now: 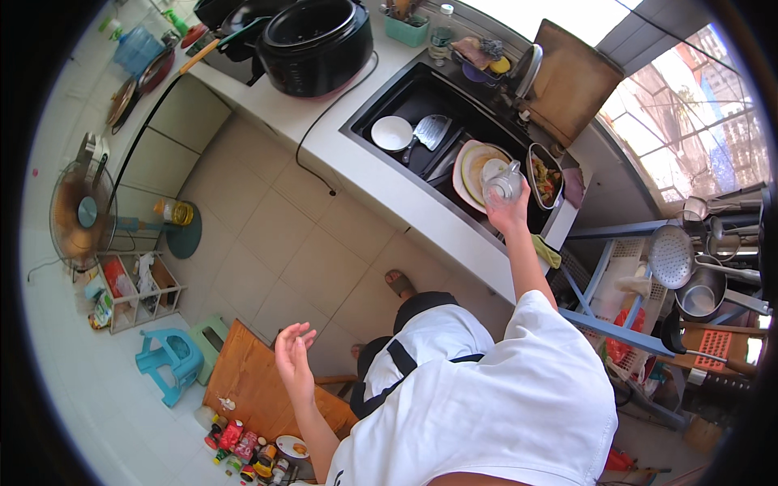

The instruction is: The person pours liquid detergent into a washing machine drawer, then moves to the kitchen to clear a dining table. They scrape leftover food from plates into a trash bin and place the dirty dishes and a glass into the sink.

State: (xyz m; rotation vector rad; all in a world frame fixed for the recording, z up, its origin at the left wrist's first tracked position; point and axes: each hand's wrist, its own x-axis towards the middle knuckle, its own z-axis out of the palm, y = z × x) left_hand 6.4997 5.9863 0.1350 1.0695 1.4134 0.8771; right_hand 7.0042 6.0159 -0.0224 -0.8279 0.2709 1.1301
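My right hand (pixel 510 209) grips a clear glass mug (pixel 503 186) over the right basin of a black double sink (pixel 439 163). Under the mug, several plates (pixel 473 159) lie stacked in that basin. A container of food scraps (pixel 546 176) sits right beside my hand, at the basin's far end. In the left basin are a white bowl (pixel 391 133) and a cleaver-like metal blade (pixel 432 132) with a dark handle. Held in the air above a wooden table (pixel 261 370), my left hand (pixel 296 355) has its fingers apart and nothing in it.
A black cooker (pixel 315 48) stands on the white counter (pixel 331 130), its cord hanging over the edge. A wooden cutting board (pixel 574 79) leans behind the sink. To the right, a blue metal rack (pixel 614 331) carries hanging pans and ladles. A fan (pixel 85 212) and blue stool (pixel 170 364) are at left.
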